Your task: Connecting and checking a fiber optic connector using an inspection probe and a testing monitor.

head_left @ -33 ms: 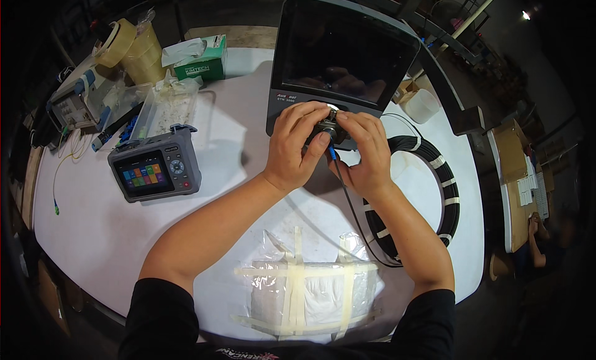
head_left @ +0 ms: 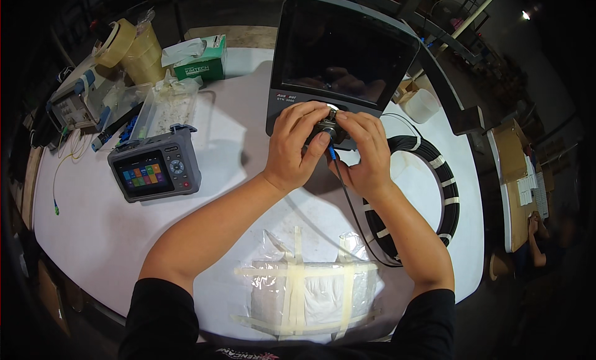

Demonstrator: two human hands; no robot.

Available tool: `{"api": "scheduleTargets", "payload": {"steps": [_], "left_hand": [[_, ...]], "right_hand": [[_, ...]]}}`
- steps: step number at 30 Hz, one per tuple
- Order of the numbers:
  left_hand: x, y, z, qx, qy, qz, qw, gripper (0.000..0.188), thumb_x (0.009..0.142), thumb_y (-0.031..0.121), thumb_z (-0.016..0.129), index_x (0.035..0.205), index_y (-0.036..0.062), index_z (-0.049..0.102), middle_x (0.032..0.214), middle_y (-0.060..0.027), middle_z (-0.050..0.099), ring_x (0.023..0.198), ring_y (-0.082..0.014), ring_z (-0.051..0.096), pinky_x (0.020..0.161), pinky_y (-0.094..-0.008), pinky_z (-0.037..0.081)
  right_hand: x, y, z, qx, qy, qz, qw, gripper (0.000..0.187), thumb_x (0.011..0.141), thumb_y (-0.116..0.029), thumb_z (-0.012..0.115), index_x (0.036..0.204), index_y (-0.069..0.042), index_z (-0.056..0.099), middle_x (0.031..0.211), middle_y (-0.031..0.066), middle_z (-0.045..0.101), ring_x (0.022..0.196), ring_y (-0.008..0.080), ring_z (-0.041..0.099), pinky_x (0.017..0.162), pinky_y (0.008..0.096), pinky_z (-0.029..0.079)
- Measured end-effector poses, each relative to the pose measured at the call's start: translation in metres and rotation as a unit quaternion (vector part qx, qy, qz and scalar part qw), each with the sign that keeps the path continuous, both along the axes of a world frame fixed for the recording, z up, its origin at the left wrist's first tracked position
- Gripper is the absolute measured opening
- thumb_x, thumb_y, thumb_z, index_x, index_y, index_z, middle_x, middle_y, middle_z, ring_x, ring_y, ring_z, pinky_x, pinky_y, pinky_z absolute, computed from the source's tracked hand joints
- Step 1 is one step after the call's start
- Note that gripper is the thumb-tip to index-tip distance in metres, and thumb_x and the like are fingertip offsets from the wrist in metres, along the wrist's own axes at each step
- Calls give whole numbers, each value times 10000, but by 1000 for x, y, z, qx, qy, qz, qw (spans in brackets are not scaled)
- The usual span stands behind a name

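Observation:
My left hand is closed round the left side of a dark metal fitting at the front of a grey desktop unit with a large dark screen. On the fitting's right side, the fingers of my right hand are closed too. A blue fibre connector points into the fitting from below, its tip hidden by my left thumb. From it a thin black cable runs down between my forearms, then bends right to a taped black cable coil. My fingers cover much of the fitting.
At left stands a handheld tester with a lit screen. Behind it are a clear plastic tray, tape rolls, a green tissue box and a bench instrument. A white tub stands right; a taped clear sheet lies nearest me.

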State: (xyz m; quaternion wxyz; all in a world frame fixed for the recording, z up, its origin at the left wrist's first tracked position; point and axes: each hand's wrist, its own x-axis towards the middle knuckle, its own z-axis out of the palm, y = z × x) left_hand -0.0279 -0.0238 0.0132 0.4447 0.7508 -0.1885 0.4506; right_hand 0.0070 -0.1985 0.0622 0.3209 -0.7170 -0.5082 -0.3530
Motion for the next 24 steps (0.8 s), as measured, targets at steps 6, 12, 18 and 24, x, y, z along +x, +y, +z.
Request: {"api": "scheduleTargets", "payload": {"steps": [6, 12, 18, 24], "left_hand": [[0, -2, 0, -9, -15, 2, 1000, 389, 1007, 278, 615, 1307, 30, 626, 1309, -141, 650, 1222, -349, 589, 1073, -458, 437], [1, -1, 0, 3, -18, -4, 1000, 363, 1010, 270, 617, 1296, 48, 624, 1309, -135, 655, 1223, -348, 592, 1074, -459, 437], [0, 1, -1, 8, -15, 3, 1000, 341, 1019, 270, 613, 1279, 54, 651, 1307, -124, 667, 1210, -341, 604, 1067, -447, 449], [1, 0, 0, -5, -10, -3, 1000, 348, 1013, 273, 622, 1267, 40, 663, 1308, -118, 668, 1210, -332, 606, 1062, -437, 454]], "right_hand": [[0, 0, 0, 0, -2, 0, 1000, 738, 570, 58, 797, 1285, -55, 656, 1237, 120, 674, 1075, 352, 633, 881, 411, 569], [-1, -1, 1, 0, 5, -1, 1000, 733, 573, 55, 796, 1285, -60, 659, 1242, 118, 674, 1084, 352, 636, 893, 416, 568], [0, -1, -1, 4, 3, 4, 1000, 725, 581, 53, 798, 1284, -59, 660, 1245, 118, 675, 1090, 352, 636, 905, 411, 566], [0, -1, 0, -4, 1, -2, 1000, 719, 589, 50, 800, 1285, -63, 661, 1247, 117, 675, 1095, 352, 638, 905, 413, 568]]}}
